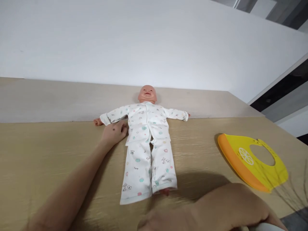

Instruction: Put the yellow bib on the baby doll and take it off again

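Head-worn view, facing forward and down, close above the baby doll (146, 128)

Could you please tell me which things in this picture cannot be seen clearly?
In the head view:
- The right hand: the bottom edge cuts it off, so its fingers cannot be seen.
- The white thing beside the right forearm: the bottom edge cuts it off, so what it is cannot be told.
- The doll's second foot: its trouser leg hides it.
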Demonstrator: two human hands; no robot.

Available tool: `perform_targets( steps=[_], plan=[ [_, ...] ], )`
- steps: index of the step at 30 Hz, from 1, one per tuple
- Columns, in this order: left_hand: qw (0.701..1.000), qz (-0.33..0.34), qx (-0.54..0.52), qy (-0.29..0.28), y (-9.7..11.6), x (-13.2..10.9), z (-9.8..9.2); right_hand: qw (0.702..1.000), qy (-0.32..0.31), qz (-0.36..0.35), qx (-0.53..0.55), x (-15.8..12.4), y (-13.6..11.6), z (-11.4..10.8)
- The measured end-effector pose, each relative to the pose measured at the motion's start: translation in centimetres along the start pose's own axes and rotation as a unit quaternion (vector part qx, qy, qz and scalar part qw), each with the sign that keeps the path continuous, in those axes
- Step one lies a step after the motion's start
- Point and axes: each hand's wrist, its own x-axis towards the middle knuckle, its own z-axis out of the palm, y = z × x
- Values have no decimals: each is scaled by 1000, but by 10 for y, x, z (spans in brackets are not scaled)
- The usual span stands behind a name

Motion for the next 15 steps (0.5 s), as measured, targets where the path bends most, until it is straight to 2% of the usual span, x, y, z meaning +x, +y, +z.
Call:
perform_targets(
  steps=[2, 3, 5, 7, 8, 10, 13, 15],
  plan=[
    [1000, 5, -29, 8, -2, -1, 1, 999, 21, -4, -28, -7, 12, -17],
    [998, 13, -53, 16, -3, -1, 0, 998, 36, 32, -33, -11, 21, -23],
    [993, 27, -107, 35, -2, -2, -9, 982, 54, 177, -38, -20, 46, -29],
    [988, 45, -145, 19, 1, -2, -26, 945, 37, 318, -66, -30, 74, -28],
    [986, 59, -154, -13, 4, -2, -37, 925, 24, 372, -79, -35, 86, -26],
    [977, 96, -152, -118, 12, -3, -59, 895, -5, 439, -83, -42, 103, -22],
    [959, 101, -109, -241, 27, -9, -84, 887, -32, 455, -75, -44, 108, -19],
    [954, 107, -77, -270, 39, -16, -91, 887, -41, 452, -80, -41, 103, -19]
  ],
)
